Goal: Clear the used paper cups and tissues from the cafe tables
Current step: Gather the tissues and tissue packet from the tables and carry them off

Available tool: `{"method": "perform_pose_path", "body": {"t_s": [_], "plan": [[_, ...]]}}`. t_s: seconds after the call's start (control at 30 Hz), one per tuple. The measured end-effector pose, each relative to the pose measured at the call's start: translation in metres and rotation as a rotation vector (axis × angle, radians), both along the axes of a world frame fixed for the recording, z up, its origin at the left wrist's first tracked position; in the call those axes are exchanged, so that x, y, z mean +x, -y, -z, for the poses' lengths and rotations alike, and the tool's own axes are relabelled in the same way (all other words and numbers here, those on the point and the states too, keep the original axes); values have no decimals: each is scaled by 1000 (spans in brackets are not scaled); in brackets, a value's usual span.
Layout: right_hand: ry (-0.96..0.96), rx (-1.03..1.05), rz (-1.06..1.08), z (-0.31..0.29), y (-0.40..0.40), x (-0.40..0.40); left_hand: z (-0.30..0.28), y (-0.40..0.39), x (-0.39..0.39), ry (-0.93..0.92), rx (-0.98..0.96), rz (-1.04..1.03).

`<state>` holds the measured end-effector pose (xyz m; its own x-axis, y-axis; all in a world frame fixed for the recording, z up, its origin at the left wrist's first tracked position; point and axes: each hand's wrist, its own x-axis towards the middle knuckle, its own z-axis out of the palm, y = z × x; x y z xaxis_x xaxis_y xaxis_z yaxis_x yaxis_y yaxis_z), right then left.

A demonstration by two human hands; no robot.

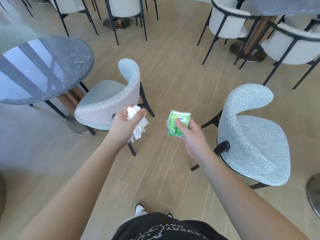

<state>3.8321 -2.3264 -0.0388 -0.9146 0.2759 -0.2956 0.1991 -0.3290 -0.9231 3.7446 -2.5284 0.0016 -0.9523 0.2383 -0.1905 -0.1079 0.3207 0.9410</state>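
Crumpled white tissues (pixel 138 126), soft and wrinkled, bunched in the left hand (pixel 121 126), fingers curled round them, loose ends hanging below the palm. A small green tissue pack (pixel 178 123), glossy plastic wrap, roughly square, pinched in the right hand (pixel 192 135) with the thumb pressed on its front. Both held in the air above the wooden plank floor (pixel 166 80), pale brown with long narrow boards. Just behind the left hand, a light blue chair (pixel 110 96) with nubbly woven fabric, curved backrest and thin black legs. To the right, a second blue chair (pixel 251 132) of the same shape, near the right forearm but apart from it. Far left, a round table (pixel 43 70) with dark grey polished stone top, reflecting window light, its edge close to the first chair. Between the two blue chairs, an open strip of floor running away from the person. Farther back, white chairs (pixel 226 21) with black metal frames, and another table at the far right corner.
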Motion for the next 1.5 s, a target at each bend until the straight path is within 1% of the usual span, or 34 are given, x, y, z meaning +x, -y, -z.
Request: {"method": "perform_pose_path", "body": {"t_s": [0.1,0.23,0.43,0.6,0.73,0.83,1.03,1.13,1.27,1.37,1.5], "plan": [[-5,-7,31,-1,-27,-33,-4,-19,-38,-10,15,4],[-4,-4,81,7,-49,-85,4,-36,-96,-39,51,-4],[45,39,140,16,-76,-172,27,-66,-204,25,88,24],[66,104,175,15,-110,-237,17,-110,-288,43,77,140],[45,99,230,12,-137,-281,11,-142,-334,2,96,194],[41,89,234,14,-158,-315,11,-165,-364,-23,63,209],[12,66,232,24,-206,-390,11,-213,-430,-16,17,215],[6,33,225,30,-242,-439,15,-247,-471,-21,-29,200],[14,27,177,29,-300,-504,14,-302,-529,21,-84,170],[14,12,128,26,-340,-549,11,-340,-569,27,-86,150],[2,3,117,19,-378,-606,5,-375,-620,54,-81,122]]}}
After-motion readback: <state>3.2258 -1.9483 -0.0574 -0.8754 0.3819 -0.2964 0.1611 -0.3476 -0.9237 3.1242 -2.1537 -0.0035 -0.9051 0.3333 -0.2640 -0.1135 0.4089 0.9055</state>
